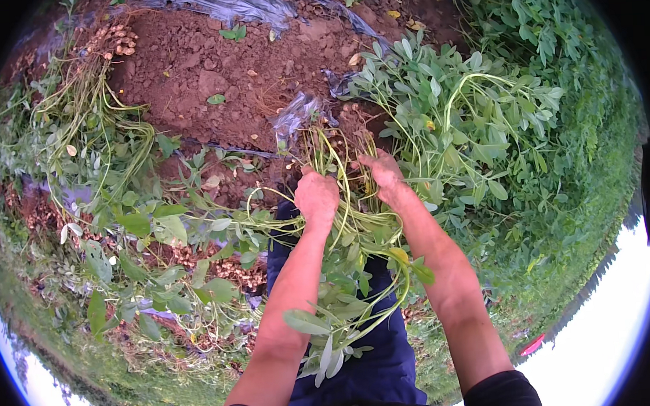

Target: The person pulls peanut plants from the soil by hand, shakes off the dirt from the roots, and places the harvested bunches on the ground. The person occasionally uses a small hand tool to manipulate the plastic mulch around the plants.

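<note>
My left hand [317, 195] is closed around the stems of a peanut plant [353, 223] in front of my legs. The plant's leafy tops hang down toward my dark trousers, and its roots, with some peanut pods, point away from me. My right hand [383, 172] is at the root end on the right, its fingers among the stems and roots; whether it grips them is unclear. Just beyond the roots lies a torn, soil-covered piece of plastic film [298, 115].
Reddish soil [197, 72] lies ahead, with plastic mulch film [226, 7] along its far side. Pulled peanut plants with pods [115, 42] lie at left. Leafy peanut plants [464, 118] stand thick at right. More pods [235, 271] lie beside my legs at left.
</note>
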Action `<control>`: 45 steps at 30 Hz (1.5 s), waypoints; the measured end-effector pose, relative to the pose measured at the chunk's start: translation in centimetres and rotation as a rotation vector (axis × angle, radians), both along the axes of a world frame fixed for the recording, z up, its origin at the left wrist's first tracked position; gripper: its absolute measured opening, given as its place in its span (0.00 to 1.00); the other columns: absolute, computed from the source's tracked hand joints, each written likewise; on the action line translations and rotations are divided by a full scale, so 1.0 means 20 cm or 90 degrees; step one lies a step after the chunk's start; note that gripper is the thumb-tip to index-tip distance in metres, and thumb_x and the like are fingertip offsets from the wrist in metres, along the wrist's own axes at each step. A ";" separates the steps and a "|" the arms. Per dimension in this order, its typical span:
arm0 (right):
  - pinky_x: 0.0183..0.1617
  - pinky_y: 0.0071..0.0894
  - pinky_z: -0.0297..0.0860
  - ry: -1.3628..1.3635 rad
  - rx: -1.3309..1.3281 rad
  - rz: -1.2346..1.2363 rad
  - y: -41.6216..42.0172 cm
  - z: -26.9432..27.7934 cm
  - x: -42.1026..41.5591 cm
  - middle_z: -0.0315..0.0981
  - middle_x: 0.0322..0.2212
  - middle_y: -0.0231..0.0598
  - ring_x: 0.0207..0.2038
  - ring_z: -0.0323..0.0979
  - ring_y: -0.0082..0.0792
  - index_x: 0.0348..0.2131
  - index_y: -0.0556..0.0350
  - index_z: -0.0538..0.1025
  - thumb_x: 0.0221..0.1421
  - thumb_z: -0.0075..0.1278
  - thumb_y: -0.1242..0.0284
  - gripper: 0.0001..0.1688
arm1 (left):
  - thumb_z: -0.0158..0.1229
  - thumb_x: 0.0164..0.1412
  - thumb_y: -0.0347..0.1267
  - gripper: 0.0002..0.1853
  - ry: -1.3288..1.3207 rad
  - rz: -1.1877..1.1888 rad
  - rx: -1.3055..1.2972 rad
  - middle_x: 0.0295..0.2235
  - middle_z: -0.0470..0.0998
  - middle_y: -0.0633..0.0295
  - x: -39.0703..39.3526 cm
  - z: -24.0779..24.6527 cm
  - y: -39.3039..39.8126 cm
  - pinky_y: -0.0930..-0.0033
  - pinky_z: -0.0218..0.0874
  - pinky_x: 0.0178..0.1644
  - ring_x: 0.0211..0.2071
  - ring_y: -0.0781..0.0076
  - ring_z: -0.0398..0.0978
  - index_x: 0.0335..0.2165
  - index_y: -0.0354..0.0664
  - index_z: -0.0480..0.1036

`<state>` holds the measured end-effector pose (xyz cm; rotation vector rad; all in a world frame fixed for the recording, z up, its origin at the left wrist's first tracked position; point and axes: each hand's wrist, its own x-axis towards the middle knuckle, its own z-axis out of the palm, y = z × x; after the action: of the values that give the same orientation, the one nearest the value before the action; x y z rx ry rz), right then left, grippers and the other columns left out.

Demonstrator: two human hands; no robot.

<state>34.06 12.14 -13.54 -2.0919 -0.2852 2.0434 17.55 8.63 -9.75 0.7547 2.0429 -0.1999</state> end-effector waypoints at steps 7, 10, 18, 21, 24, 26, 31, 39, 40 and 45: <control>0.62 0.53 0.61 -0.032 -0.041 -0.018 0.09 0.08 0.00 0.76 0.50 0.45 0.59 0.65 0.41 0.62 0.56 0.62 0.59 0.54 0.73 0.34 | 0.60 0.57 0.37 0.21 -0.026 0.018 -0.016 0.36 0.81 0.40 0.00 0.01 -0.01 0.51 0.72 0.45 0.39 0.43 0.81 0.43 0.31 0.70; 0.46 0.42 0.74 0.129 -0.013 -0.036 0.07 0.05 0.07 0.77 0.48 0.44 0.50 0.72 0.36 0.61 0.54 0.62 0.58 0.51 0.77 0.33 | 0.60 0.56 0.38 0.22 -0.050 0.041 -0.022 0.37 0.80 0.39 -0.01 -0.01 -0.04 0.50 0.71 0.47 0.41 0.43 0.80 0.43 0.31 0.69; 0.46 0.37 0.79 0.084 -0.012 0.042 0.06 0.04 0.05 0.78 0.43 0.50 0.35 0.77 0.30 0.69 0.58 0.49 0.45 0.52 0.91 0.55 | 0.62 0.58 0.40 0.26 -0.071 0.042 -0.042 0.38 0.80 0.39 0.04 -0.05 -0.08 0.50 0.71 0.49 0.42 0.42 0.80 0.47 0.31 0.67; 0.49 0.38 0.71 -0.035 -0.015 0.058 0.04 0.03 0.03 0.76 0.41 0.47 0.43 0.75 0.34 0.59 0.66 0.60 0.46 0.56 0.86 0.41 | 0.62 0.57 0.38 0.25 -0.083 0.033 -0.058 0.38 0.81 0.40 0.09 0.01 -0.03 0.51 0.71 0.48 0.41 0.42 0.80 0.46 0.30 0.67; 0.47 0.39 0.71 0.076 -0.031 -0.096 0.05 0.11 -0.05 0.76 0.38 0.41 0.42 0.73 0.34 0.52 0.64 0.70 0.49 0.59 0.81 0.29 | 0.63 0.55 0.39 0.28 -0.121 0.001 -0.029 0.37 0.80 0.40 0.13 0.02 -0.05 0.51 0.72 0.46 0.40 0.41 0.80 0.44 0.29 0.63; 0.49 0.42 0.70 0.087 -0.047 -0.048 0.05 0.14 -0.06 0.75 0.42 0.43 0.45 0.73 0.36 0.57 0.64 0.62 0.50 0.63 0.75 0.39 | 0.63 0.55 0.39 0.34 -0.163 -0.039 -0.036 0.41 0.78 0.37 0.18 0.04 -0.05 0.51 0.71 0.47 0.43 0.42 0.79 0.50 0.24 0.59; 0.52 0.49 0.69 0.059 -0.084 0.170 0.10 0.16 -0.06 0.73 0.47 0.48 0.50 0.71 0.41 0.58 0.65 0.60 0.45 0.70 0.66 0.50 | 0.60 0.57 0.38 0.48 -0.227 -0.153 0.043 0.48 0.72 0.36 0.27 0.08 -0.11 0.56 0.71 0.48 0.44 0.44 0.77 0.61 0.13 0.46; 0.53 0.41 0.69 0.032 -0.079 0.179 -0.02 0.11 0.05 0.77 0.42 0.52 0.49 0.72 0.40 0.59 0.69 0.58 0.45 0.69 0.69 0.50 | 0.59 0.60 0.43 0.50 -0.376 -0.148 0.022 0.45 0.74 0.31 0.29 0.11 -0.17 0.51 0.67 0.53 0.47 0.39 0.75 0.61 0.13 0.43; 0.54 0.41 0.69 0.041 -0.083 0.194 -0.03 0.10 0.07 0.76 0.43 0.53 0.49 0.73 0.40 0.60 0.70 0.56 0.45 0.69 0.69 0.52 | 0.59 0.60 0.44 0.51 -0.381 -0.140 0.042 0.46 0.74 0.30 0.28 0.12 -0.18 0.51 0.67 0.53 0.47 0.38 0.74 0.61 0.13 0.42; 0.43 0.32 0.75 -0.003 0.024 0.067 -0.15 0.09 0.00 0.79 0.32 0.46 0.35 0.79 0.36 0.68 0.72 0.32 0.45 0.66 0.79 0.69 | 0.62 0.56 0.45 0.42 -0.487 -0.246 0.086 0.54 0.73 0.39 -0.02 0.17 -0.17 0.57 0.64 0.60 0.51 0.43 0.75 0.62 0.34 0.61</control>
<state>34.10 9.04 -11.74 -2.1019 -0.4408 2.0743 17.17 5.16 -6.42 1.1043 1.1860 0.0176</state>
